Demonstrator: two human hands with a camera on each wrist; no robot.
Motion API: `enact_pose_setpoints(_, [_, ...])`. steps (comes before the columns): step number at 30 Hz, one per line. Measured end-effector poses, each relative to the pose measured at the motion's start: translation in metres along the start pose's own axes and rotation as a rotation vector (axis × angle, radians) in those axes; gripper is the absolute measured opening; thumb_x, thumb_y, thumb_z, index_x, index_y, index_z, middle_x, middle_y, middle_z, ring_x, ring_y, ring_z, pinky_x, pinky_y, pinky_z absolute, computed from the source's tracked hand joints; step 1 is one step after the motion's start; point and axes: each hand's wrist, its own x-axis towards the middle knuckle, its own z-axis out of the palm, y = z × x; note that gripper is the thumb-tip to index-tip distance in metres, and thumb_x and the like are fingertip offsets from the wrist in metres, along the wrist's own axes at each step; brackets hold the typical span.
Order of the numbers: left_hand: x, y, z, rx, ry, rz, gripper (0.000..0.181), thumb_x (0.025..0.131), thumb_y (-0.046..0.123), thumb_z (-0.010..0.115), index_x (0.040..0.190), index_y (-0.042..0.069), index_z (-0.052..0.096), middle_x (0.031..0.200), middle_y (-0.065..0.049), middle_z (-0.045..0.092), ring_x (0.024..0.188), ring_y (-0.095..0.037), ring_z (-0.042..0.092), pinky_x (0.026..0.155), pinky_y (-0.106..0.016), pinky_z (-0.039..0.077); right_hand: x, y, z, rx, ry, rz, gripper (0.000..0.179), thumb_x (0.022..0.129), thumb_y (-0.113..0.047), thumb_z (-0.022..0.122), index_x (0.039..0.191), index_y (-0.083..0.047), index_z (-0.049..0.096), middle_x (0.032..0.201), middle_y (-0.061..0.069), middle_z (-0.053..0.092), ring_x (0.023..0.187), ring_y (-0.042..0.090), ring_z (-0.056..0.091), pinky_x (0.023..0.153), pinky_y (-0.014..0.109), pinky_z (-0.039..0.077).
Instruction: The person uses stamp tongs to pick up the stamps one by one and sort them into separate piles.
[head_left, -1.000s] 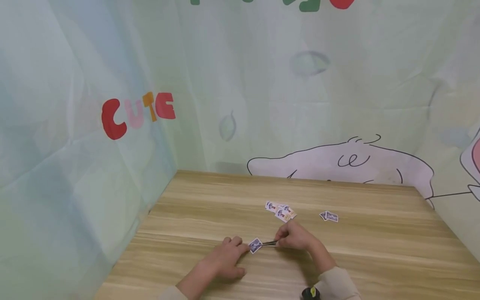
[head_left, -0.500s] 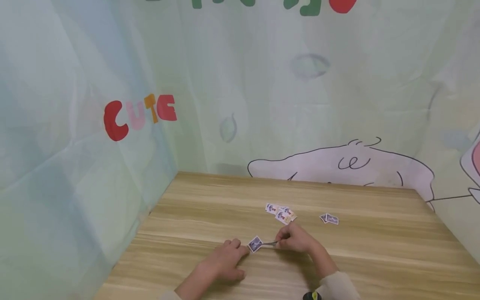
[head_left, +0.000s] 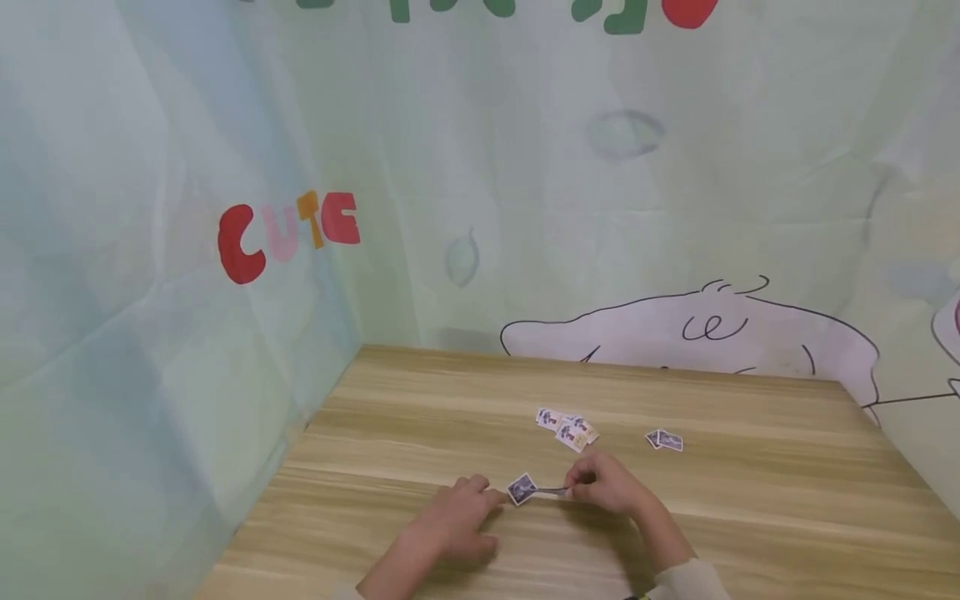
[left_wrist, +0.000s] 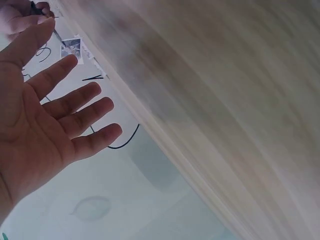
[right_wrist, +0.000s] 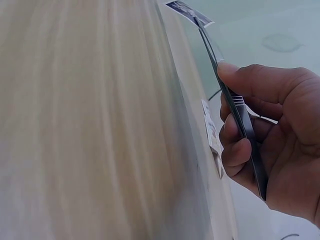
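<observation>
My right hand grips dark tweezers between thumb and fingers. The tweezer tips pinch a small white-bordered card with a dark printed picture, tilted up off the wood in the right wrist view. My left hand is spread beside the card's left side, with its fingertips close to the card's edge. In the left wrist view, the fingers of that hand are spread apart and hold nothing.
Several overlapping picture cards lie beyond the right hand on the wooden table. Farther right sit two overlapping dark cards. A printed cloth hangs behind the table and along its left side.
The card in the tweezers has turned slightly and lifted, and its near corner has come away from the left fingertips. The right hand has moved a little right; the left hand stays nearly still.
</observation>
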Motion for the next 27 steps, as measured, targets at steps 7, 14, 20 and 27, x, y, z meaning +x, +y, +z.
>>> enact_pose_setpoints(7, [0.006, 0.013, -0.006, -0.012, 0.003, 0.010, 0.052, 0.074, 0.036, 0.072, 0.122, 0.019, 0.060, 0.122, -0.010, 0.054, 0.108, -0.026, 0.051, 0.083, -0.045, 0.046, -0.015, 0.004, -0.004, -0.028, 0.039, 0.105, 0.004, 0.076, -0.003, 0.067, 0.080, -0.003, 0.067, 0.075, -0.002, 0.061, 0.067, 0.010, 0.051, 0.062, 0.026, 0.044])
enact_pose_setpoints(14, [0.016, 0.022, -0.004, -0.004, -0.003, -0.001, 0.053, 0.074, 0.038, 0.073, 0.122, 0.021, 0.060, 0.124, -0.008, 0.053, 0.110, -0.025, 0.050, 0.085, -0.045, 0.045, -0.027, 0.007, -0.011, 0.010, 0.052, 0.113, 0.006, 0.078, -0.002, 0.066, 0.083, -0.001, 0.068, 0.076, 0.000, 0.062, 0.067, 0.011, 0.053, 0.063, 0.026, 0.045])
enact_pose_setpoints(20, [0.027, 0.030, 0.000, -0.013, -0.019, -0.007, 0.054, 0.074, 0.039, 0.073, 0.123, 0.023, 0.059, 0.124, -0.006, 0.053, 0.109, -0.024, 0.050, 0.085, -0.044, 0.045, -0.038, 0.008, -0.019, -0.005, 0.080, 0.139, 0.005, 0.077, -0.003, 0.067, 0.082, -0.002, 0.068, 0.075, -0.001, 0.062, 0.067, 0.013, 0.054, 0.063, 0.026, 0.046])
enact_pose_setpoints(27, [0.034, 0.036, 0.003, -0.018, -0.022, 0.006, 0.055, 0.074, 0.040, 0.072, 0.123, 0.020, 0.059, 0.121, -0.005, 0.053, 0.108, -0.023, 0.050, 0.086, -0.043, 0.045, -0.046, 0.013, -0.025, -0.012, 0.096, 0.157, 0.007, 0.077, -0.006, 0.068, 0.083, -0.002, 0.068, 0.076, -0.001, 0.063, 0.068, 0.014, 0.054, 0.065, 0.028, 0.045])
